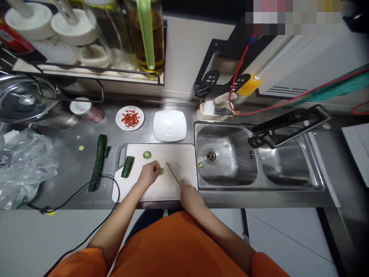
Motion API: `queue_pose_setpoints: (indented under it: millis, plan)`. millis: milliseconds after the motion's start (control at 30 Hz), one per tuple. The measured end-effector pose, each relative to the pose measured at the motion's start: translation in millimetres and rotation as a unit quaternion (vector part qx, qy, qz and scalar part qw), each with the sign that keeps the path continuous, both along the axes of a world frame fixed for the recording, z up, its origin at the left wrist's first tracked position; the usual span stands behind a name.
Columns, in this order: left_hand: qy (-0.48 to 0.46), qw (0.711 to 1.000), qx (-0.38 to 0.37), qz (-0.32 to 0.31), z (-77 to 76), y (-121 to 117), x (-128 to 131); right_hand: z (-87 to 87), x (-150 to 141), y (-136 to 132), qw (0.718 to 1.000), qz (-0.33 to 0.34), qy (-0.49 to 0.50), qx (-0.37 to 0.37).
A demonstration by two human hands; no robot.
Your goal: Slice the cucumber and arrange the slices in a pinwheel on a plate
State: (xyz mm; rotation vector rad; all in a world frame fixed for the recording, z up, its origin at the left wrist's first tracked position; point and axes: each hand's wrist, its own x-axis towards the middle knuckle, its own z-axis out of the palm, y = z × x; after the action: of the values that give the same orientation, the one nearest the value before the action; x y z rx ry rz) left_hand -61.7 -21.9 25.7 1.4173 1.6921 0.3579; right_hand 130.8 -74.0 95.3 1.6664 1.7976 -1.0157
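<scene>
pale wall (181,54) | steel counter (69,169) | double-basin sink (230,161) | black tap (278,122) | white panels (288,238) below

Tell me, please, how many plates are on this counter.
2: a round plate holding red pieces, and a white squarish plate to its right. Both stand beyond the cutting board.

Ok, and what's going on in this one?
Someone in an orange top is working with cucumber on a white rectangular cutting board. The right hand holds a thin-bladed knife; the left hand has its fingertips at a small round green slice. A small cluster of slices and a short dark-green cucumber piece also lie on the board. A longer dark-green cucumber lies left of it.
</scene>
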Motion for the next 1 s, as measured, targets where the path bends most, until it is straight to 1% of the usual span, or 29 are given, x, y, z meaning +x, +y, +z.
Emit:
queue_pose_setpoints:
  millis: [100, 200, 267, 300, 367, 433, 500, 567, 633, 733, 833, 1000]
  plan:
    - [-0.078, 0.990, -0.045, 0.105, -2.4, -1.7, 3.8, -2.0, 2.8, 1.8, 1.000, -0.002, -0.001, 0.001]
    - [-0.180, 0.956, -0.094, 0.214, -9.2, -4.3, 11.5, -3.7, 5.1, 4.1, 1.000, -0.001, 0.000, 0.002]
    - [-0.206, 0.934, -0.112, 0.270, -12.4, -6.4, 16.4, -4.3, 5.7, 5.3, 1.000, 0.002, 0.001, 0.004]
    - [-0.202, 0.930, -0.117, 0.285, -13.1, -7.6, 17.9, -4.3, 5.7, 5.7, 1.000, 0.004, 0.002, 0.007]
    - [-0.170, 0.938, -0.118, 0.279, -12.7, -10.1, 18.6, -4.0, 5.0, 6.0, 1.000, 0.009, 0.004, 0.008]
    - [-0.113, 0.960, -0.099, 0.236, -11.6, -12.8, 16.1, -3.8, 3.2, 5.5, 1.000, 0.012, 0.005, 0.004]
    - [-0.045, 0.981, -0.054, 0.183, -11.5, -15.6, 12.2, -4.1, 0.5, 4.2, 1.000, 0.018, 0.008, -0.001]
    - [0.010, 0.990, 0.005, 0.141, -13.4, -18.1, 8.7, -5.2, -2.7, 2.6, 1.000, 0.027, 0.015, 0.004]
    - [0.048, 0.991, 0.056, 0.114, -16.6, -19.9, 7.2, -6.2, -6.0, 1.5, 0.999, 0.039, 0.021, 0.015]
    - [0.076, 0.988, 0.104, 0.090, -21.1, -21.6, 7.9, -6.1, -10.0, 2.0, 0.998, 0.056, 0.020, 0.018]
    - [0.084, 0.985, 0.125, 0.082, -23.6, -22.6, 9.3, -4.8, -12.2, 4.6, 0.998, 0.059, 0.017, 0.015]
    - [0.078, 0.984, 0.135, 0.083, -25.8, -23.2, 9.0, -4.8, -13.4, 8.0, 0.998, 0.058, 0.022, 0.010]
